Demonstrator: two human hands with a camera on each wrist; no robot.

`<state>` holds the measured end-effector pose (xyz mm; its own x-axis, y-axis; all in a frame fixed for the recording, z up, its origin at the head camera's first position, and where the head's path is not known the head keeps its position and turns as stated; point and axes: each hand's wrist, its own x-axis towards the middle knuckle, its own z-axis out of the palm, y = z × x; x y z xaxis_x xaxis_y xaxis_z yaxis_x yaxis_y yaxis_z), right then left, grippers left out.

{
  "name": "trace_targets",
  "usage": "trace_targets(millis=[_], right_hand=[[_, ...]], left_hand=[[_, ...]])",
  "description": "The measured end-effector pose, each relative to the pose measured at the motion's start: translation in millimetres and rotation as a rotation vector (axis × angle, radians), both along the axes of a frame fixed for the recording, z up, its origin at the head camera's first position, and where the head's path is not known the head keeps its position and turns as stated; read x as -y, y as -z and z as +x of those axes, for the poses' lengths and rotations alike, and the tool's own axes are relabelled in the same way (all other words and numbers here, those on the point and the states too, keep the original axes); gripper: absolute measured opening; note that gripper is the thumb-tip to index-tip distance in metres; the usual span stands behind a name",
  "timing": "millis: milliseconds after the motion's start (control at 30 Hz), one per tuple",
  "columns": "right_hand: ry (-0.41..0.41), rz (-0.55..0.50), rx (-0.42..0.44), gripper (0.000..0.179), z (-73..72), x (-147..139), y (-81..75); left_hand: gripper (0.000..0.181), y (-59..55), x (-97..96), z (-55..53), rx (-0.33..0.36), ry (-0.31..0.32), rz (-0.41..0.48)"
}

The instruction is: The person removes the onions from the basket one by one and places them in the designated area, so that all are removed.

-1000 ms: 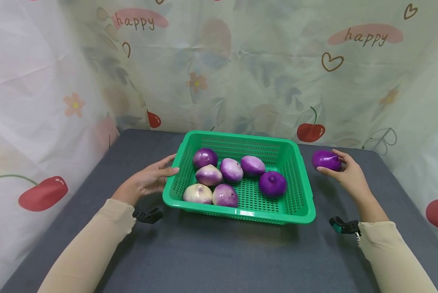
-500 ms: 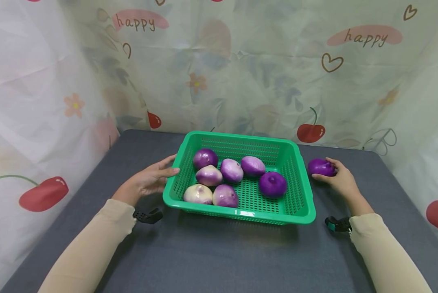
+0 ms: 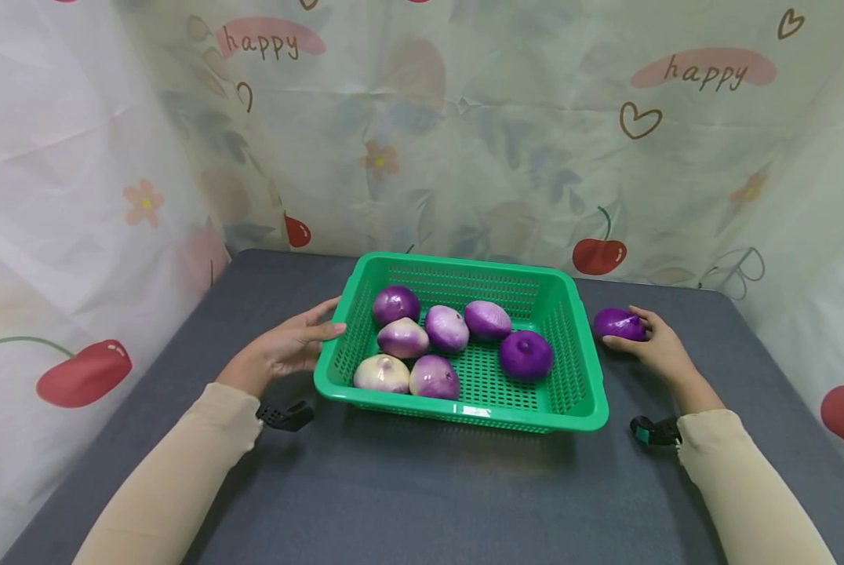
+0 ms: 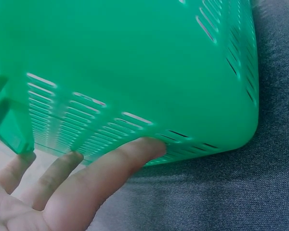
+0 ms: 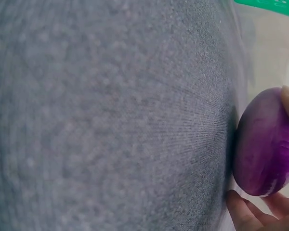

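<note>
A dark purple onion [image 3: 618,323] lies on the grey table right of the green basket [image 3: 467,417]. My right hand [image 3: 658,345] holds it between thumb and fingers; the right wrist view shows the onion [image 5: 265,144] against the cloth, with fingertips at two of its sides. My left hand [image 3: 288,345] is at the basket's left end, fingers fairly straight. In the left wrist view its thumb and fingertips touch the outside of the slotted wall [image 4: 111,62]. Inside the basket sit several onions, among them a pale one [image 3: 381,374] and a deep purple one [image 3: 525,355].
The dark grey cloth-covered table [image 3: 422,494] extends in front of the basket and to both sides. A patterned curtain [image 3: 464,141] hangs close behind the table's back edge and on both sides.
My right hand has moved slightly left and nearer with the purple onion, lowering it to the table; over the last half second it hardly moves. My left hand and the basket have stayed in place.
</note>
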<state>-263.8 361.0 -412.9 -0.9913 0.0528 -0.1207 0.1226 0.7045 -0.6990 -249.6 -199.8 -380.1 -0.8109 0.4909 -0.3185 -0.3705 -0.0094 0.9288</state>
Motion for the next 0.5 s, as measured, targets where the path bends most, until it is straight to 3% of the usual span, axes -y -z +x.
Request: trace_targets(millis=[500], right_hand=[[-0.01,0.003,0.015,0.1,-0.4,-0.4,-0.6]], left_hand=[[0.073,-0.2,-0.7,0.4,0.007,-0.012,-0.002]])
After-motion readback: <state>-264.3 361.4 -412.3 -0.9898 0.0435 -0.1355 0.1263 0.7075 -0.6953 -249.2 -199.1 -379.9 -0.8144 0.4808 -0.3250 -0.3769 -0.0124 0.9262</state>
